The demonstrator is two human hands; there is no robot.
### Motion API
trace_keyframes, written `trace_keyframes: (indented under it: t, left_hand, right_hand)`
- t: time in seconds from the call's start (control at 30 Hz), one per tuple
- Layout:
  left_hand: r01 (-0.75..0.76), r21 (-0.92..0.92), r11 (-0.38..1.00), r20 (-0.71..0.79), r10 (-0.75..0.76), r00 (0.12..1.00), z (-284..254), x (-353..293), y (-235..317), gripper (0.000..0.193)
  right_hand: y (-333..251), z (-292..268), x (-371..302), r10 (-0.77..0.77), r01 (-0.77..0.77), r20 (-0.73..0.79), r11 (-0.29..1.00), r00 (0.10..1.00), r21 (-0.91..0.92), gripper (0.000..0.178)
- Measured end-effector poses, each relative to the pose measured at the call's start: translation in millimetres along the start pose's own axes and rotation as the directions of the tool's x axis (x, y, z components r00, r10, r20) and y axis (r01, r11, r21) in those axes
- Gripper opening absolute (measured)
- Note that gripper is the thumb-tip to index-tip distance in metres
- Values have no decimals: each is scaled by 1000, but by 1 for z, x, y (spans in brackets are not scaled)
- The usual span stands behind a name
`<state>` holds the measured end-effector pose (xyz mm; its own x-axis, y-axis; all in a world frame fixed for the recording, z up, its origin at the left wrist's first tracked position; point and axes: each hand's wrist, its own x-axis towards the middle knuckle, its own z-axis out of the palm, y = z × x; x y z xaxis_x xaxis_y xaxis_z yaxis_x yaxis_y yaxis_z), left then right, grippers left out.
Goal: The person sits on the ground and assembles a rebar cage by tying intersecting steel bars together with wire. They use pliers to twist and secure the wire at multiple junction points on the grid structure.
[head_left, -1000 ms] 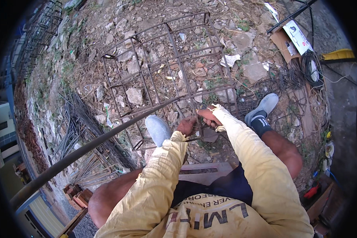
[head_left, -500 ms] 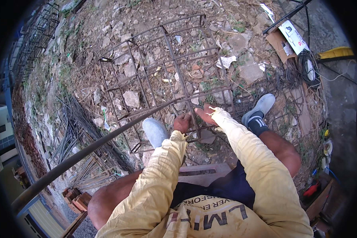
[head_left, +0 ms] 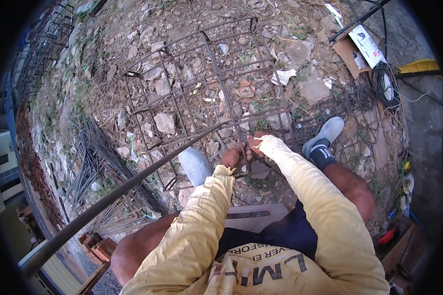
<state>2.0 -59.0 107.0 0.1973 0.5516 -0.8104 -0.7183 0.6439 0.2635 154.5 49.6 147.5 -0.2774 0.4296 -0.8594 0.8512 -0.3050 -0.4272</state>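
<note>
Rust-brown steel formed the frame (head_left: 219,73), a boxy grid on jagged rubble (head_left: 165,123); a round bar (head_left: 133,180) slanted across its near left. Left hand (head_left: 232,157) and right hand (head_left: 257,142) curled at its near side — any grip unclear. Box (head_left: 368,46) and coiled cable (head_left: 379,83) lay rightward.
</note>
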Motion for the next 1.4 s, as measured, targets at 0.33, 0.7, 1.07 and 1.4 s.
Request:
trace_keyframes:
  t: [0.33, 0.7, 1.07, 1.4]
  left_hand:
    - [-4, -21, 1000, -92, 2, 996, 13, -25, 5, 30]
    - [11, 150, 989, -312, 37, 949, 11, -28, -4, 25]
    - [-40, 159, 986, -325, 91, 941, -12, -20, -12, 23]
    - [-35, 168, 985, -347, 92, 933, 8, -26, -12, 20]
  right_hand:
    - [-39, -4, -54, -80, -21, -244, 923, 966, -385, 72]
    - [-9, -5, -38, 48, -218, 333, 841, 942, 495, 60]
    - [-30, 14, -22, 70, -65, 22, 982, 997, -179, 43]
    - [10, 16, -14, 36, -37, -77, 999, 996, -15, 54]
